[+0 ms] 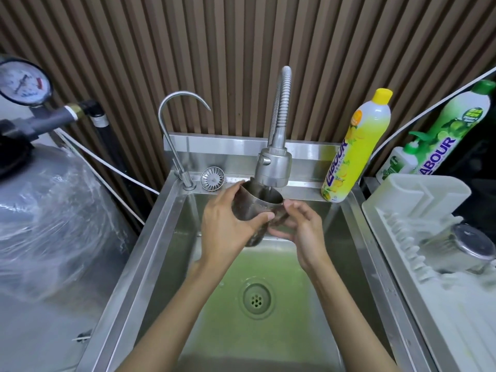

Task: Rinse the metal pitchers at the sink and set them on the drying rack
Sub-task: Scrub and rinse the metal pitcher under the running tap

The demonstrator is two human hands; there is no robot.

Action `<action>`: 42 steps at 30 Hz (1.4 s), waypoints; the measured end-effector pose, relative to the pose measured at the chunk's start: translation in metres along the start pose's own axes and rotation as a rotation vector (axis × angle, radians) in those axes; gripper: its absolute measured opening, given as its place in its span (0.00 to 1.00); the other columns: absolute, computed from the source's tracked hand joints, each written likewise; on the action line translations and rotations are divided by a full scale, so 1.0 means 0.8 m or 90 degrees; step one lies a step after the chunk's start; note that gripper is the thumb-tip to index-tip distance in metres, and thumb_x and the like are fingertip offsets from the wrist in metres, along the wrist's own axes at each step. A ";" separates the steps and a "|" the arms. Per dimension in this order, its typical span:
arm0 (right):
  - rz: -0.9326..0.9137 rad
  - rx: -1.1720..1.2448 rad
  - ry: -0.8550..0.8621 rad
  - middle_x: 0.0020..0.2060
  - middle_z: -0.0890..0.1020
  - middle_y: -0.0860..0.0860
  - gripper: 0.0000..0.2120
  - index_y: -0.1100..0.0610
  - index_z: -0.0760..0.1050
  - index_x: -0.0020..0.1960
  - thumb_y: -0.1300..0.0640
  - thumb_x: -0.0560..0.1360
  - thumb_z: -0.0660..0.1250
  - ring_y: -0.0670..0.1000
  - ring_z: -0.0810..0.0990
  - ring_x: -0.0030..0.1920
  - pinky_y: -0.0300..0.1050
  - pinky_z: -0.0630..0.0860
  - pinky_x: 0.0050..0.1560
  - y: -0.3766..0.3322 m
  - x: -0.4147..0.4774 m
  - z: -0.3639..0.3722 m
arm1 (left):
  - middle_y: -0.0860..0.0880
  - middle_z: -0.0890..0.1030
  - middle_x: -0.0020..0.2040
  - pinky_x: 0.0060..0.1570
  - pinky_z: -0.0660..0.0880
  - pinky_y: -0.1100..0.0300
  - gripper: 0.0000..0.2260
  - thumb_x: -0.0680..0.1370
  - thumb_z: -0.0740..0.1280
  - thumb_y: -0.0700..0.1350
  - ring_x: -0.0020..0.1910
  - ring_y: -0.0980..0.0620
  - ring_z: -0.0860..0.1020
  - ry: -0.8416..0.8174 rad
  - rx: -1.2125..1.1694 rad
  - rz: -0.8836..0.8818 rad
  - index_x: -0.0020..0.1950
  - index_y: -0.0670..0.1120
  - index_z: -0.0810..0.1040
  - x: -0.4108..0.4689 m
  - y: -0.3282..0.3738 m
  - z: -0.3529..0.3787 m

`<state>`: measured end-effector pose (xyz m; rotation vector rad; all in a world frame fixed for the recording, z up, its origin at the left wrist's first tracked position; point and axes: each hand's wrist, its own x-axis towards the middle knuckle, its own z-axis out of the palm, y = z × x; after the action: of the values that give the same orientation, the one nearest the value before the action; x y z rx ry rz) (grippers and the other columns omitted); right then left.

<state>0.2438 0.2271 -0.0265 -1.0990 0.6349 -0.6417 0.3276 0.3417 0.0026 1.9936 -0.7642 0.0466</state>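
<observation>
Hiding most of pitcher [248, 208]: hands [228, 226] [303, 228]

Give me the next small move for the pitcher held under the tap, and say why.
Probably tip the dull steel pitcher to empty it into the stainless steel sink: the left hand and right hand grip it mouth-up beneath the grey spray head.

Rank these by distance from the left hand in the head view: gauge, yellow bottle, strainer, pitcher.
1. Pitcher: gripped by the left hand itself.
2. Strainer: just behind, on the sink's back ledge.
3. Yellow bottle: back right corner.
4. Gauge: far left, off the sink.
</observation>
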 end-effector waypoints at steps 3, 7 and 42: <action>-0.031 -0.151 0.052 0.36 0.83 0.56 0.07 0.57 0.74 0.38 0.58 0.75 0.67 0.56 0.82 0.37 0.50 0.82 0.34 -0.013 -0.008 -0.009 | 0.56 0.80 0.44 0.44 0.65 0.82 0.26 0.60 0.78 0.55 0.45 0.61 0.77 -0.042 -0.061 -0.087 0.56 0.49 0.79 -0.006 -0.005 0.008; -0.114 -0.348 0.117 0.34 0.84 0.53 0.09 0.52 0.75 0.34 0.50 0.70 0.71 0.55 0.83 0.38 0.56 0.82 0.40 -0.041 -0.011 -0.025 | 0.52 0.84 0.47 0.49 0.74 0.72 0.28 0.55 0.79 0.56 0.46 0.60 0.81 -0.196 -0.210 -0.175 0.52 0.49 0.80 0.001 -0.021 0.022; -0.235 -0.259 -0.022 0.52 0.83 0.47 0.07 0.56 0.70 0.41 0.64 0.75 0.66 0.45 0.81 0.54 0.39 0.75 0.57 -0.063 -0.013 -0.026 | 0.59 0.76 0.59 0.60 0.69 0.70 0.33 0.63 0.77 0.38 0.58 0.66 0.75 -0.083 -0.408 -0.094 0.61 0.61 0.68 -0.002 -0.009 0.048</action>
<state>0.2143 0.2066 0.0154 -1.6275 0.5484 -0.8289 0.3196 0.3137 -0.0240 1.4391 -0.6113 -0.3748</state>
